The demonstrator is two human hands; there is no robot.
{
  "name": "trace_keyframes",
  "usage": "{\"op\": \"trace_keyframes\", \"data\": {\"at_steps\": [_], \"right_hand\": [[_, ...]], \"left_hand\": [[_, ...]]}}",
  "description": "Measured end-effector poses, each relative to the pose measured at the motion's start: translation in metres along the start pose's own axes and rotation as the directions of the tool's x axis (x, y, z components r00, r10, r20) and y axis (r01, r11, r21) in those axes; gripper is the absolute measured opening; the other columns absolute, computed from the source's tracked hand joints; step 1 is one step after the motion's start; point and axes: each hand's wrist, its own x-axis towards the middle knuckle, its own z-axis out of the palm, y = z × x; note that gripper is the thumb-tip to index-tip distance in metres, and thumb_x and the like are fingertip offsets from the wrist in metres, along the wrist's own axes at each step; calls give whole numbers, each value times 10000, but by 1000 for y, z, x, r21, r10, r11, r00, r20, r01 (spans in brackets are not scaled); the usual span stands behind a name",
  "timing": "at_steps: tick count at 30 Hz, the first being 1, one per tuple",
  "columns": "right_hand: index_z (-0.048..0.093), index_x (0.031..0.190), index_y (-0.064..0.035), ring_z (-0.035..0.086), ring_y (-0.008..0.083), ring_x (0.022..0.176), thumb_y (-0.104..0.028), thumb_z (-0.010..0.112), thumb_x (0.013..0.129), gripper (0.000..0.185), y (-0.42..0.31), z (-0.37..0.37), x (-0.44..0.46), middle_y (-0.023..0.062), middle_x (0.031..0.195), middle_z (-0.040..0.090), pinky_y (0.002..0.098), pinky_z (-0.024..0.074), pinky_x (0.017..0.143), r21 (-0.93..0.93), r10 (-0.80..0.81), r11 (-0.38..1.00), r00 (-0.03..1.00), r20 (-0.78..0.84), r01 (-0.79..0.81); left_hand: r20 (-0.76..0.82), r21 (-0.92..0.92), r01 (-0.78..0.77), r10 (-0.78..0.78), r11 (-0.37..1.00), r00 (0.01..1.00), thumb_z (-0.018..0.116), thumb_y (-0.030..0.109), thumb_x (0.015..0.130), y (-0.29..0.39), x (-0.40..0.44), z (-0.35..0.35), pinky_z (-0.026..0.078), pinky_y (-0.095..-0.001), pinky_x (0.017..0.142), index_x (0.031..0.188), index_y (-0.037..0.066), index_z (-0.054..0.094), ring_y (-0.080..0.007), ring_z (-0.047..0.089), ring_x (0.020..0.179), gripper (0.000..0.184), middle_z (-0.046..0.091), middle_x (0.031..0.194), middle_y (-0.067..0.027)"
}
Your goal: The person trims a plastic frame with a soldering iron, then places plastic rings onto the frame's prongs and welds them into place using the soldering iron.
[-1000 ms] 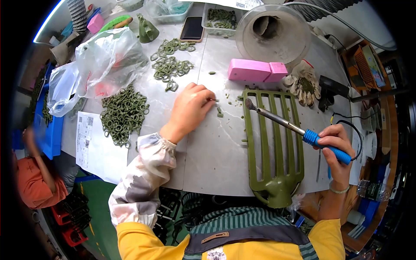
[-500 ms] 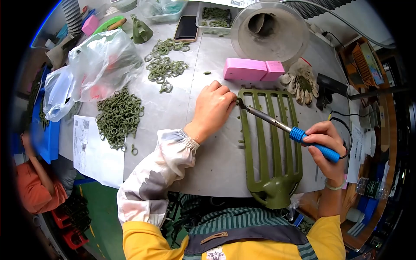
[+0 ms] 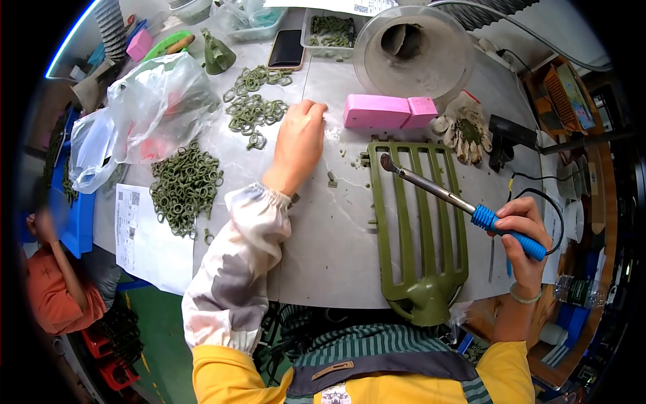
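My right hand (image 3: 523,232) is closed round the blue handle of a soldering iron (image 3: 437,192), whose dark tip hangs over the upper left corner of a green slatted wax piece (image 3: 431,286). My left hand (image 3: 301,138) is over the table left of the pink block (image 3: 387,112). Its fingers are pinched at a small piece by the fingertips, too hidden to name. Small green bits (image 3: 332,180) lie between that hand and the slatted piece. Loose green rings (image 3: 254,114) are just left of the hand, and a larger ring pile (image 3: 183,188) lies farther left.
A clear funnel-like hood (image 3: 431,64), a stained glove (image 3: 465,128) and a black stand (image 3: 513,138) are at the back right. Plastic bags (image 3: 158,101), a phone (image 3: 286,49) and a tub (image 3: 330,34) stand further left. Another person's orange sleeve (image 3: 57,289) shows at far left.
My left hand has moved from the slatted piece's upper left corner back and left, beside the pink block. The iron's tip has lifted off that corner and my right hand has shifted slightly right.
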Motion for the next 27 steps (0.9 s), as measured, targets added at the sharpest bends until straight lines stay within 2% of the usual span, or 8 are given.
{"op": "trace_keyframes", "data": {"at_steps": [5,8,10,13,17,19,23,27], "right_hand": [[714,1014,7,634,215,909,-87,697,872,171,-2,0,-2,136,1062,579,330,603,753,8,-7,1000,1000,-11,7],[714,1013,8,632,213,908,-88,697,874,170,-2,-1,-5,134,1061,578,335,605,750,17,-2,1000,1000,-15,2],[714,1013,7,631,213,910,-90,697,877,169,-1,-1,-6,132,1060,578,337,607,750,26,-2,1000,1000,-17,2],[714,1012,5,630,212,918,-100,700,881,169,-1,0,-6,132,1057,578,338,609,749,26,-4,1000,1000,-15,4],[714,1012,6,629,215,926,-107,701,884,171,-1,0,-7,132,1056,577,336,611,748,28,-2,1000,1000,-15,2],[713,1012,6,630,216,927,-105,700,884,170,-2,1,-7,133,1057,577,337,611,748,28,-4,1000,1000,-14,5],[713,1012,6,633,217,929,-91,699,877,167,-3,1,-8,134,1058,579,335,611,748,29,-5,1000,1000,-16,6],[714,1009,8,637,218,930,-75,695,869,164,-4,2,-8,133,1055,583,333,610,746,23,-5,1000,1000,-6,5]], "left_hand": [[153,60,-29,19,998,988,660,15,861,-21,2,1,528,-384,772,1020,20,717,-316,648,854,169,671,961,-120],[213,-146,200,-167,969,963,680,36,871,-2,-6,-14,541,-330,763,1031,8,730,-232,681,815,170,712,948,-102],[366,-372,442,-308,817,878,693,61,883,10,-11,-26,543,-288,766,1060,1,729,-168,688,800,190,737,938,-89],[593,-469,689,-381,552,709,698,80,900,12,-17,-36,533,-257,783,1056,-4,729,-115,670,824,179,750,933,-75],[466,-230,525,-381,820,799,713,59,871,10,-23,-39,531,-266,761,1029,1,731,-139,671,792,169,738,906,-73],[357,-245,374,-275,895,893,699,51,849,5,-29,-33,542,-328,739,978,17,726,-242,687,800,136,715,888,-121],[195,-114,109,-85,987,977,693,33,843,5,-32,-30,536,-366,742,920,24,713,-307,656,794,80,685,875,-124],[194,118,52,-74,992,978,690,32,824,-1,-34,-36,523,-406,767,892,38,707,-325,626,836,71,668,880,-114]]}}
